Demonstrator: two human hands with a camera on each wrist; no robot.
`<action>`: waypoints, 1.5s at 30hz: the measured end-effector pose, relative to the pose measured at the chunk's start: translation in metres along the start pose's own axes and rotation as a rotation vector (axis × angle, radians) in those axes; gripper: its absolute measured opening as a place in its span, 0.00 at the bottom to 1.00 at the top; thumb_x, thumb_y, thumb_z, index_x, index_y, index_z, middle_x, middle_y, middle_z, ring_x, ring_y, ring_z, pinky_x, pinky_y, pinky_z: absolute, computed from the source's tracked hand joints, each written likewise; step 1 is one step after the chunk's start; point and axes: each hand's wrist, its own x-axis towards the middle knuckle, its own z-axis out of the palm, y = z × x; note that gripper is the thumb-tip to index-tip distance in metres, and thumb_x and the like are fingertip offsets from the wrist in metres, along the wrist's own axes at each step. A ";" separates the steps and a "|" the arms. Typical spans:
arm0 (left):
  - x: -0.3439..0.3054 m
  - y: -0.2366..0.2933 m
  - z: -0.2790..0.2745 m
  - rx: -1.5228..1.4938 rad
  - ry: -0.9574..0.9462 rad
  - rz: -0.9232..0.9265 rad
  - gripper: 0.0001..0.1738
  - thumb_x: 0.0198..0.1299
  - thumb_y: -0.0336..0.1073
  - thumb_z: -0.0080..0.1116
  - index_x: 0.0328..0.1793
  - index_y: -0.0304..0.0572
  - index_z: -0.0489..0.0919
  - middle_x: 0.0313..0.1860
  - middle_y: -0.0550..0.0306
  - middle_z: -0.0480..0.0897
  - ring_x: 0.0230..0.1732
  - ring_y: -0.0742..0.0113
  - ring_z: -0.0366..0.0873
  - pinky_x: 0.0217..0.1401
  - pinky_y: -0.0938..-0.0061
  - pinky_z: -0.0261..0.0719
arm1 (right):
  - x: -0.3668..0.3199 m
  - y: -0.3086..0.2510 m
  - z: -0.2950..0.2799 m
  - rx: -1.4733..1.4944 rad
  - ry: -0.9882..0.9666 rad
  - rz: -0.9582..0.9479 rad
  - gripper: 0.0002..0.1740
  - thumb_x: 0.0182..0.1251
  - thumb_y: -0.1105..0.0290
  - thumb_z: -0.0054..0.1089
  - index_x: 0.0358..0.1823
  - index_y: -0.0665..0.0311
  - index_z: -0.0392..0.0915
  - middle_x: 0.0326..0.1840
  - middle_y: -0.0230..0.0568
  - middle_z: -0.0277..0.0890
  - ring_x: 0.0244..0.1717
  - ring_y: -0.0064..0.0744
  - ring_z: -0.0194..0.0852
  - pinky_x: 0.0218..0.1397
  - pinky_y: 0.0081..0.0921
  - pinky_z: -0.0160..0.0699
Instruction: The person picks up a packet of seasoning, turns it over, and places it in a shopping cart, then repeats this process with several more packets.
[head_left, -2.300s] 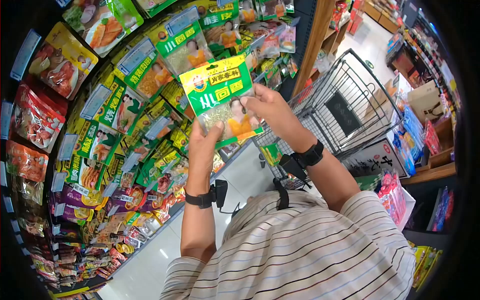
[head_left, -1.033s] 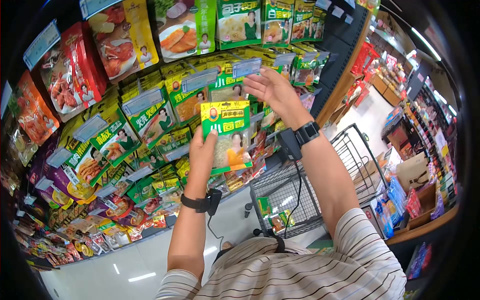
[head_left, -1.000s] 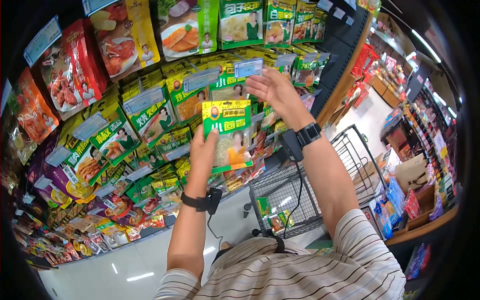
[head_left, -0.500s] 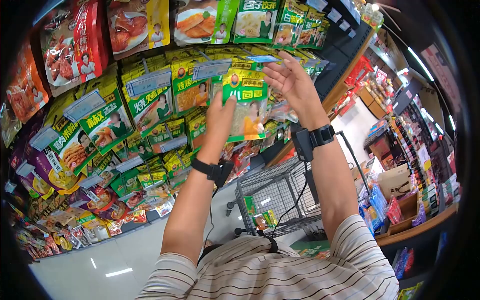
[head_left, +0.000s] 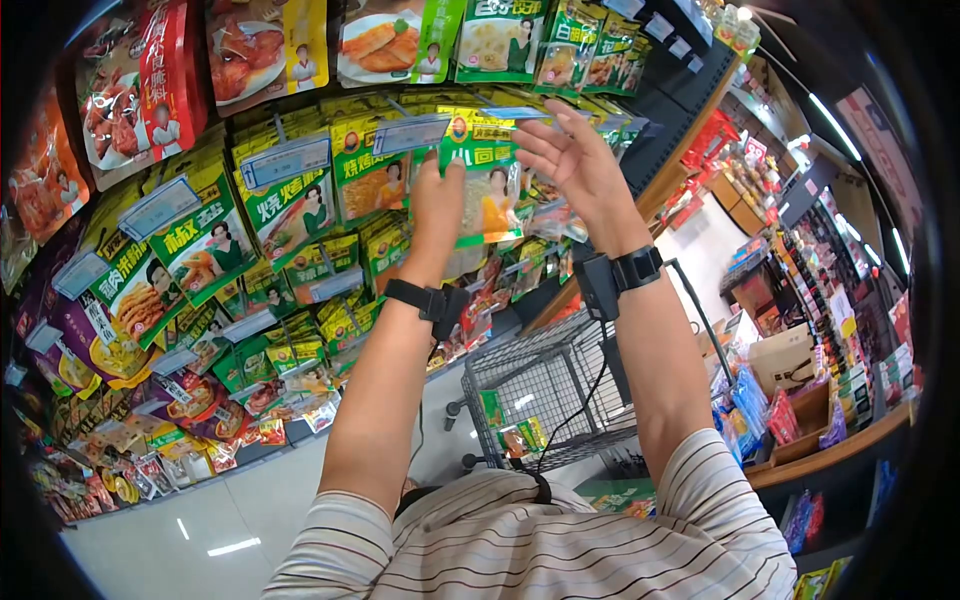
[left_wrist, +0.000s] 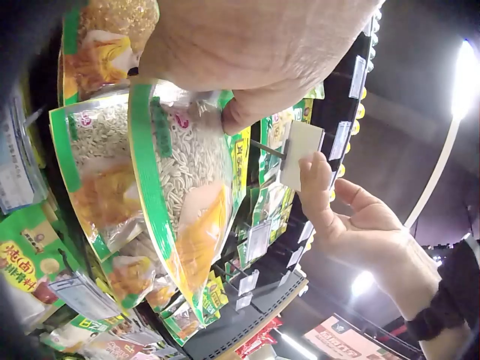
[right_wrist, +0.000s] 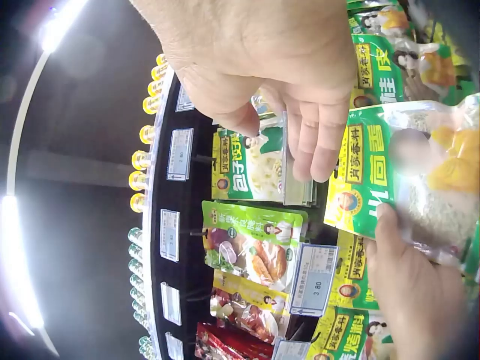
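Observation:
My left hand [head_left: 437,200] grips a green and yellow packet of fennel seeds [head_left: 490,200] by its left side, thumb on the front. The packet is upright against the row of hanging packets, its top right under a price tag [head_left: 508,113]. In the left wrist view, a similar fennel packet [left_wrist: 101,157] hangs beside it. My right hand [head_left: 580,170] is raised at the tag, palm turned toward the packet, with fingers extended. Its fingertips meet the tag holder [left_wrist: 301,156] in the left wrist view; in the right wrist view the tag shows edge-on beside the fingers.
Seasoning packets [head_left: 215,235] hang in rows to the left, with price tags [head_left: 285,162] in front of them. Larger marinade pouches [head_left: 140,90] hang above. A wire shopping cart [head_left: 560,385] with several packets in it stands below my right arm.
At first both hands held the packet. My right hand released it and rose to the price tag, which now tilts up. My left hand has lifted the packet to the hanging row.

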 end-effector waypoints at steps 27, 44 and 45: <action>0.012 -0.009 -0.004 0.335 0.069 0.006 0.18 0.68 0.39 0.51 0.54 0.30 0.76 0.40 0.28 0.83 0.42 0.29 0.78 0.47 0.49 0.74 | -0.039 0.027 -0.027 0.056 -0.042 0.074 0.32 0.76 0.68 0.49 0.76 0.70 0.49 0.63 0.67 0.71 0.60 0.55 0.79 0.60 0.46 0.84; -0.224 0.009 -0.064 0.196 -0.430 -0.502 0.18 0.72 0.36 0.54 0.62 0.32 0.73 0.42 0.54 0.83 0.46 0.69 0.80 0.53 0.73 0.76 | -0.254 0.136 -0.170 0.247 0.390 0.496 0.15 0.72 0.67 0.55 0.56 0.66 0.74 0.50 0.46 0.82 0.50 0.41 0.84 0.54 0.39 0.85; -0.240 -0.002 -0.073 0.219 -0.483 -0.567 0.18 0.71 0.36 0.54 0.61 0.32 0.74 0.40 0.53 0.84 0.43 0.70 0.80 0.49 0.74 0.76 | -0.263 0.137 -0.177 0.221 0.419 0.538 0.15 0.72 0.68 0.54 0.55 0.66 0.74 0.50 0.46 0.82 0.49 0.41 0.84 0.54 0.38 0.85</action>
